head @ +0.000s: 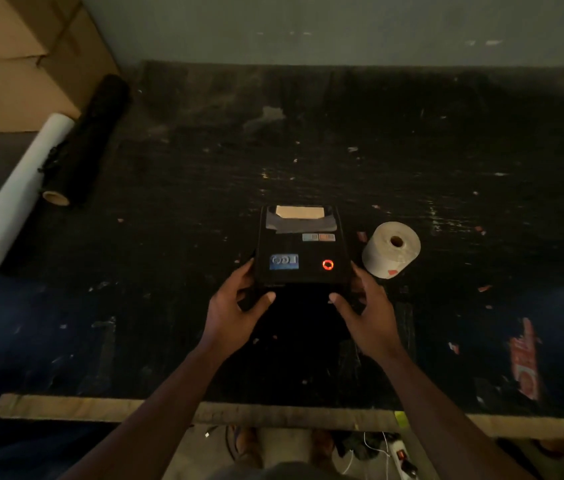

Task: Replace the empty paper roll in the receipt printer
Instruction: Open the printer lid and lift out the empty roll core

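A black receipt printer (299, 247) sits in the middle of the dark table, lid down, with a blue label and a glowing red ring on top and a strip of pale paper at its far end. My left hand (235, 311) grips its near left corner, thumb on the front edge. My right hand (365, 311) grips the near right corner the same way. A full white paper roll (391, 249) stands on end just right of the printer, touching neither hand.
The worn black table (446, 168) has a wooden front edge. At the far left lie a long white roll (18, 188) and a black roll (86, 140), with cardboard boxes (13, 60) behind. Cables and a power strip (401, 460) are on the floor below.
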